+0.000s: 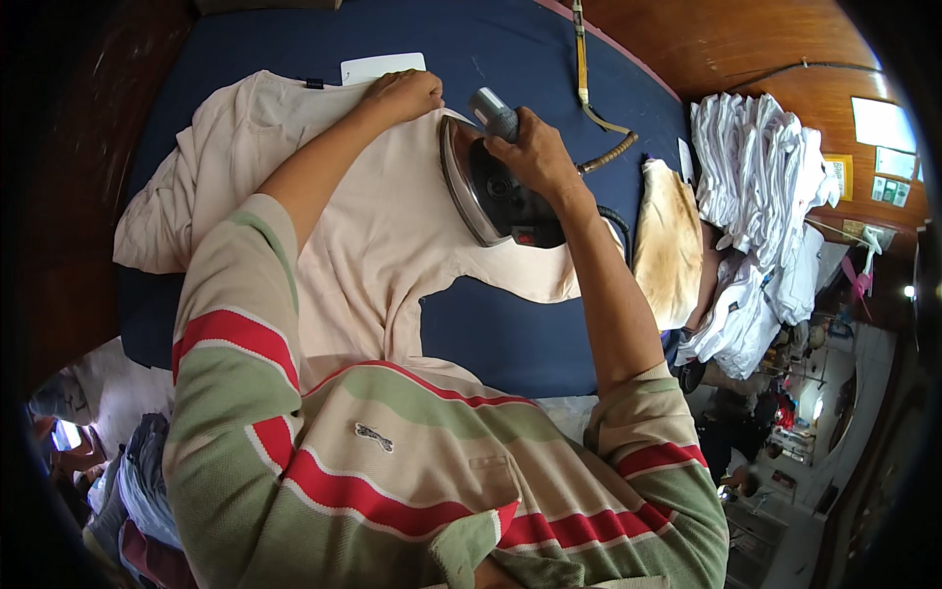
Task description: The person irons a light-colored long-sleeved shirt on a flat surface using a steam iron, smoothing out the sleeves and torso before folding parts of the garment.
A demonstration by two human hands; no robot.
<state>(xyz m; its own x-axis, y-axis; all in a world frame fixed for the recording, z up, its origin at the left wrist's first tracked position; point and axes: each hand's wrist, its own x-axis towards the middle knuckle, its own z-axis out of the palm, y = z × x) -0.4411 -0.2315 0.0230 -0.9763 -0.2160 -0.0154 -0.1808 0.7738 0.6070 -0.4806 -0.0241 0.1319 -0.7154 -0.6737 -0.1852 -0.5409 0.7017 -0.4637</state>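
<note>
Your right hand grips the pointed, metal-edged iron over the creased cloth shirt on the worktop. Your left hand curls at its upper edge, fingertips hidden; grip cannot be told.

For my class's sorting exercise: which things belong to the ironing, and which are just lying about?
Belong:
iron, in the right hand
pale garment beneath it, left hand at its edge
blue ironing surface

Apparently lying about:
white garments, right
grey-blue clothes, lower left
stained cloth, possibly an ironing aid
</note>
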